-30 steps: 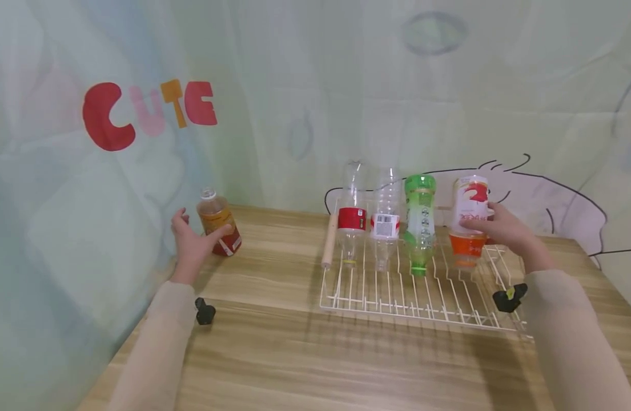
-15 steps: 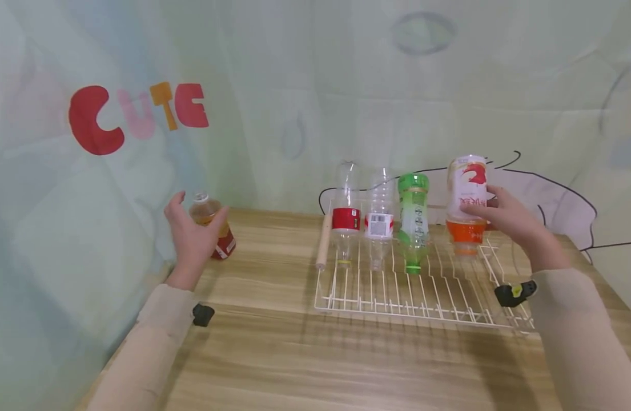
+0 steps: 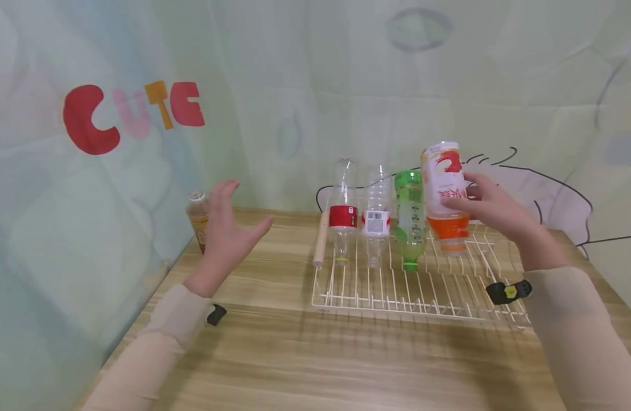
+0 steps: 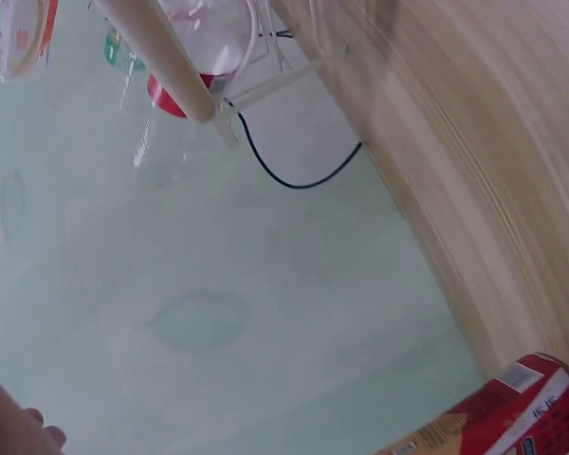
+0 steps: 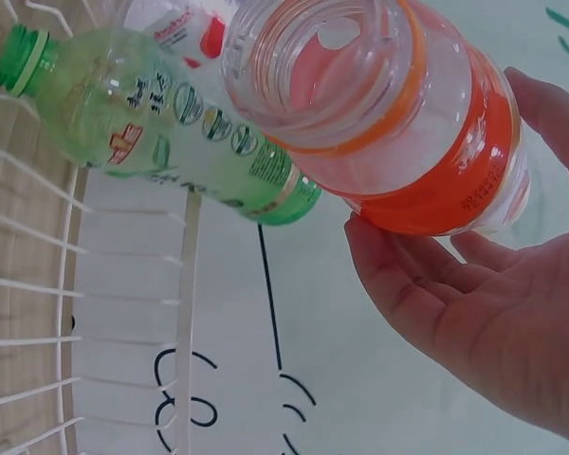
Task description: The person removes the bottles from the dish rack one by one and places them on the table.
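Note:
My right hand (image 3: 492,205) holds an upside-down plastic bottle (image 3: 449,225) with a white-and-red label and an orange band. Its uncapped mouth (image 5: 294,57) shows in the right wrist view. The bottle is tilted close over a white wire rack (image 5: 187,284), right beside a green bottle (image 3: 410,222). That green bottle stands neck-down in the rack, as do a clear bottle with a red label (image 3: 343,217) and one with a white label (image 3: 376,222). My left hand (image 3: 225,237), fingers spread, holds nothing. Partly behind it stands an upright brown drink bottle (image 3: 197,214), uncapped.
A pale wooden rod (image 3: 321,240) lines the rack's left side. Wood-grain table (image 3: 294,365) extends in front of and left of the rack. A printed curtain (image 3: 274,68) with the letters CUTE hangs behind and along the left edge.
My left hand has come away from the brown bottle, moving right with fingers spread. My right hand has raised the orange-banded bottle and carried it left, toward the green one.

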The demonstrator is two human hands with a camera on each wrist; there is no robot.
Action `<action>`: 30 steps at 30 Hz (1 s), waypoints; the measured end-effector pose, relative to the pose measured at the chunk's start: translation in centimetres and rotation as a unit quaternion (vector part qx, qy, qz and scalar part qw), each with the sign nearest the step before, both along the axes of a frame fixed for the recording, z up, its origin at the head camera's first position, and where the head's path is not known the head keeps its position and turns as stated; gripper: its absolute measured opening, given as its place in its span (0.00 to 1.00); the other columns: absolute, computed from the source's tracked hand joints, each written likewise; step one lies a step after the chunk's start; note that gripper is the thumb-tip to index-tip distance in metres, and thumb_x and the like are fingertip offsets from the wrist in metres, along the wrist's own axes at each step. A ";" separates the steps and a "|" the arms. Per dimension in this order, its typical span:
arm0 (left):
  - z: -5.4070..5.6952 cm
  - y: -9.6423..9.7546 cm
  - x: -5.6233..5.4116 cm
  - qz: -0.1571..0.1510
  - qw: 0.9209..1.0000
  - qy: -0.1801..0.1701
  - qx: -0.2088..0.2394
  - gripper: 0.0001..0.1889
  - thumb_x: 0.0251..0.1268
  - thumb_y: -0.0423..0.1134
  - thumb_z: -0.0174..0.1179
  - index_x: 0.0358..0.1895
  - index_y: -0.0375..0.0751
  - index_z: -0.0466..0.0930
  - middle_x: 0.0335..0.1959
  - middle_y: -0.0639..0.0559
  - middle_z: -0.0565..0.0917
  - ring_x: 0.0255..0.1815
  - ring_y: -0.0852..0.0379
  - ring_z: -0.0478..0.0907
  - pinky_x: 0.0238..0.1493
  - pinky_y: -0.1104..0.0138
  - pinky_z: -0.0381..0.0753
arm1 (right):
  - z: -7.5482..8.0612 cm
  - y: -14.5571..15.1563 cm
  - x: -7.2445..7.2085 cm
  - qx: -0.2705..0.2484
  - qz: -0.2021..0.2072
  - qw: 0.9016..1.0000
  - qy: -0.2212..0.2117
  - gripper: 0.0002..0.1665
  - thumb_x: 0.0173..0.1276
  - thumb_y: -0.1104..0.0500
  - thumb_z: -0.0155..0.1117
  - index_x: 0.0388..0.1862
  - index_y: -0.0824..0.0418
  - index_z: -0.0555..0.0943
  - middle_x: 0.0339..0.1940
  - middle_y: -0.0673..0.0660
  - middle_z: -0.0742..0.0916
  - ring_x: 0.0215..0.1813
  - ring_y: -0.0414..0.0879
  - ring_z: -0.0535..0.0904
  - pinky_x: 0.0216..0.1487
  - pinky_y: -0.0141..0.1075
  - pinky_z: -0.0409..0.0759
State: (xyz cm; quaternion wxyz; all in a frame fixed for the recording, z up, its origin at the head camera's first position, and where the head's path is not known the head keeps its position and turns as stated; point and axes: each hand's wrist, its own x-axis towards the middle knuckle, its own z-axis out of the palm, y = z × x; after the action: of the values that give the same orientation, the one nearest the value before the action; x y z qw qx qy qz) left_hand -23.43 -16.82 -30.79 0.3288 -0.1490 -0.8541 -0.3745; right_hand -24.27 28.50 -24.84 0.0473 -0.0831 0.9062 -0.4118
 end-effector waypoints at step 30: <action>0.7 7.1 3.6 -0.174 0.967 0.073 -0.172 0.43 0.47 0.44 0.75 0.66 0.37 0.60 0.67 0.40 0.63 0.65 0.44 0.64 0.64 0.51 0.70 | 0.7 -7.8 4.7 0.029 0.135 0.990 0.040 0.42 0.62 0.51 0.69 0.70 0.57 0.60 0.56 0.61 0.78 0.51 0.54 0.78 0.45 0.44 0.83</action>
State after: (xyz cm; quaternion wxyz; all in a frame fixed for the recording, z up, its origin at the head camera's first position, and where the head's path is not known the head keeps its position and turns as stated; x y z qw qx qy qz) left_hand -19.83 -9.72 -30.05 0.2898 -0.3764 -0.8403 -0.2613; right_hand -19.55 20.65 -24.11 0.0690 -0.2199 0.8995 -0.3712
